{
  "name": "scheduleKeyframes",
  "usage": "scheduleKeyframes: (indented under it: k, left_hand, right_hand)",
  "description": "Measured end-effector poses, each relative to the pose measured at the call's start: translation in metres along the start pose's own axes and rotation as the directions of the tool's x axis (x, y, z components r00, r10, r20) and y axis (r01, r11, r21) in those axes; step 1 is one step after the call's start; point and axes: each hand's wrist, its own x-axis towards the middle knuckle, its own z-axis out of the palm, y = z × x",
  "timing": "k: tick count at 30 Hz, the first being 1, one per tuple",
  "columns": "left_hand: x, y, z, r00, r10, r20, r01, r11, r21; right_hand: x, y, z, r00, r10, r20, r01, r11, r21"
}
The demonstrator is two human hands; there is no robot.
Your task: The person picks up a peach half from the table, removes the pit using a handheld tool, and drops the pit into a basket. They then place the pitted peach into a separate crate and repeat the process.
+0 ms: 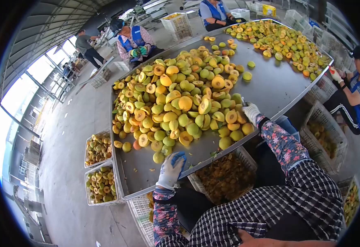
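Note:
A heap of halved yellow-green fruit [184,107], like apricots with orange flesh, lies on the metal table [266,90] before me. My left hand [170,171], in a white glove with blue on the palm side, is at the near edge, its fingers loosely bent and no fruit showing in them. A greenish fruit [158,157] lies right beside its fingertips. At the heap's right side is my right hand [252,113], white-gloved with its fingers curled. A small greyish piece shows at its fingertips, and I cannot tell what it is.
Below the near edge stands a crate [250,158] of brownish fruit pieces. More crates [101,200] of fruit stand left of the table, and another crate [339,152] at right. Co-workers in blue vests [136,41] sit around the table. A second heap [284,43] covers its far end.

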Motion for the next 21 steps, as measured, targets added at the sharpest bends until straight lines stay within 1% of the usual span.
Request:
scheduleKeyframes:
  k: [1, 2, 3, 5, 6, 7, 8, 9, 11, 12, 13, 14, 15, 16, 17, 18, 19, 20, 21]
  left_hand:
    - [-0.001, -0.005, 0.000, 0.999, -0.035, -0.006, 0.035, 0.999, -0.004]
    - [0.000, -0.010, -0.001, 0.997, -0.072, -0.010, 0.072, 0.997, -0.007]
    - [0.003, -0.013, -0.001, 0.995, -0.104, 0.002, 0.104, 0.995, -0.006]
    - [0.006, -0.016, 0.001, 0.985, -0.170, 0.026, 0.170, 0.985, -0.002]
    - [0.010, -0.014, 0.001, 0.988, -0.154, 0.015, 0.153, 0.986, 0.060]
    - [0.012, -0.009, 0.003, 0.990, -0.136, 0.026, 0.133, 0.988, 0.072]
    - [0.015, -0.003, 0.004, 0.993, -0.114, 0.036, 0.110, 0.990, 0.086]
    - [0.017, 0.000, 0.005, 0.994, -0.094, 0.048, 0.088, 0.991, 0.101]
    - [0.027, -0.014, 0.014, 0.995, -0.026, 0.098, 0.019, 0.997, 0.073]
    - [0.030, -0.020, 0.016, 0.992, 0.009, 0.122, -0.016, 0.998, 0.060]
    - [0.031, -0.011, 0.017, 0.991, 0.014, 0.130, -0.022, 0.998, 0.061]
    - [0.032, 0.008, 0.019, 0.990, 0.022, 0.138, -0.031, 0.998, 0.062]
    - [0.033, 0.028, 0.020, 0.989, 0.032, 0.147, -0.042, 0.997, 0.063]
    - [0.035, 0.049, 0.019, 0.981, -0.060, 0.184, 0.048, 0.997, 0.066]
    - [0.039, 0.046, 0.022, 0.983, -0.043, 0.177, 0.042, 0.999, 0.005]
    - [0.045, 0.036, 0.027, 0.985, -0.026, 0.171, 0.036, 0.998, -0.058]
    - [0.049, 0.040, 0.030, 0.986, -0.010, 0.164, 0.031, 0.992, -0.122]
    - [0.053, 0.045, 0.030, 0.994, 0.049, 0.096, -0.058, 0.994, 0.097]
    - [0.059, 0.047, 0.034, 0.998, 0.019, 0.065, -0.021, 0.999, 0.032]
  right_hand:
    - [-0.005, -0.006, 0.004, 1.000, -0.006, 0.019, 0.006, 0.999, -0.034]
    - [-0.018, -0.020, 0.005, 0.999, -0.030, -0.014, 0.029, 0.996, -0.090]
    - [-0.020, -0.025, 0.011, 1.000, 0.010, -0.001, -0.010, 0.997, -0.079]
    - [-0.022, -0.015, 0.027, 0.996, -0.032, 0.082, 0.017, 0.985, 0.172]
    - [-0.023, -0.013, 0.034, 0.995, -0.028, 0.093, 0.012, 0.985, 0.172]
    - [-0.031, -0.023, 0.039, 0.994, -0.026, 0.105, 0.008, 0.985, 0.175]
    - [-0.041, -0.030, 0.045, 0.997, -0.058, 0.050, 0.051, 0.991, 0.123]
    - [-0.047, -0.036, 0.048, 0.997, -0.052, 0.050, 0.049, 0.997, 0.053]
    - [-0.063, -0.052, 0.061, 0.993, -0.084, 0.078, 0.077, 0.993, 0.095]
    - [-0.069, -0.063, 0.066, 0.986, -0.109, 0.124, 0.119, 0.990, -0.080]
    - [-0.076, -0.075, 0.069, 0.977, -0.122, 0.174, 0.164, 0.955, -0.249]
    - [-0.084, -0.078, 0.073, 0.958, -0.182, 0.221, 0.225, 0.955, -0.191]
    - [-0.093, -0.081, 0.077, 0.928, -0.276, 0.251, 0.311, 0.943, -0.113]
    - [-0.099, -0.083, 0.080, 0.904, -0.293, 0.313, 0.338, 0.936, -0.101]
    - [-0.107, -0.090, 0.080, 0.875, -0.308, 0.373, 0.364, 0.927, -0.088]
    - [-0.112, -0.096, 0.077, 0.848, -0.298, 0.439, 0.347, 0.937, -0.035]
    - [-0.118, -0.104, 0.071, 0.815, -0.290, 0.502, 0.326, 0.945, 0.016]
    - [-0.115, -0.101, 0.072, 0.792, -0.323, 0.518, 0.363, 0.931, 0.025]
    - [-0.116, -0.101, 0.065, 0.810, -0.312, 0.496, 0.331, 0.942, 0.052]
